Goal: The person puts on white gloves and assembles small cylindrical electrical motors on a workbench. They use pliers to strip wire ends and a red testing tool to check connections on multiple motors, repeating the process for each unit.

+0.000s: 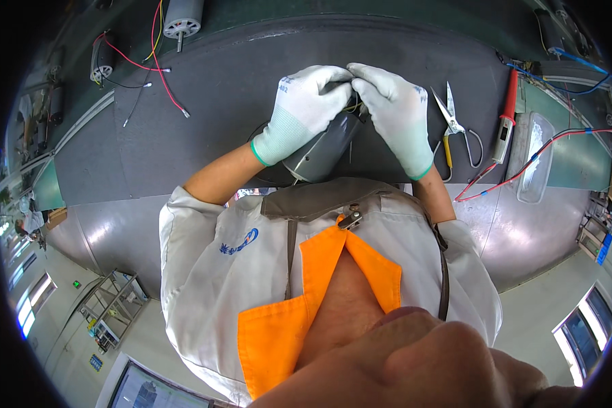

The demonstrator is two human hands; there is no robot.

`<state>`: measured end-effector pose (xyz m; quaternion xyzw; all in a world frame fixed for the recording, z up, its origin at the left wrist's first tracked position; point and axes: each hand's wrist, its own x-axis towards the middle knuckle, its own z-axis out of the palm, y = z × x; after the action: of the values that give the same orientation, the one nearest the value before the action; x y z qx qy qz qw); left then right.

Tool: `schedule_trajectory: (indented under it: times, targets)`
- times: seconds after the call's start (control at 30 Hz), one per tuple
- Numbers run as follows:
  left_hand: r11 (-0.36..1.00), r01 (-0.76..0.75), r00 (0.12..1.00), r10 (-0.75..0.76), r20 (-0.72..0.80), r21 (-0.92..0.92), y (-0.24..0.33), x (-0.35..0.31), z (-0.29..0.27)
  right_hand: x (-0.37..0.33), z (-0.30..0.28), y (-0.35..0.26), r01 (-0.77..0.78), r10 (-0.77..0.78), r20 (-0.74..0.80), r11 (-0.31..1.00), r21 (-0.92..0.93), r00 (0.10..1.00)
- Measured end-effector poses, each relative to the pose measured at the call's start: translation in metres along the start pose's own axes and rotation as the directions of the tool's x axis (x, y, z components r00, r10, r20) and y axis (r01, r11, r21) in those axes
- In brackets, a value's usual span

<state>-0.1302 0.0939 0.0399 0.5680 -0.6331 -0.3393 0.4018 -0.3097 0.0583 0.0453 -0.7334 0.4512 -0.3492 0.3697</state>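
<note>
A grey cylindrical motor (323, 151) lies slanted on the dark mat, close against my body. Over its far end my left hand (306, 109), in a white knit glove with a green cuff, has its thumb and fingers pinched together. My right hand (392, 112), gloved the same way, meets it fingertip to fingertip, also closed in a pinch. Between the hands a bit of thin yellowish wire (352, 107) shows at the motor's end. Whatever sits in the fingertips is hidden by the gloves.
To the right lie scissors (453, 122) with a yellow-wrapped handle, a red-and-grey corded tool (506, 126) and a clear shallow tray (536, 160), crossed by a red cord. Two more motors, one larger (183, 19) and one smaller (102, 66), rest at far left, with loose red and black leads.
</note>
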Motion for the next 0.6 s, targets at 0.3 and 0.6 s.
schedule_trajectory:
  times: [0.3, 0.6]
  targets:
    - [0.981, 0.142, 0.982, -0.157, -0.105, -0.132, 0.009, -0.022, 0.008, -0.008, -0.016, 0.034, -0.335, 0.372, 0.014, 0.817, 0.469, 0.928]
    - [0.890, -0.232, 0.965, 0.262, -0.025, 0.392, 0.013, -0.017, 0.010, 0.035, 0.011, 0.076, -0.214, 0.295, -0.165, 0.897, 0.387, 0.941]
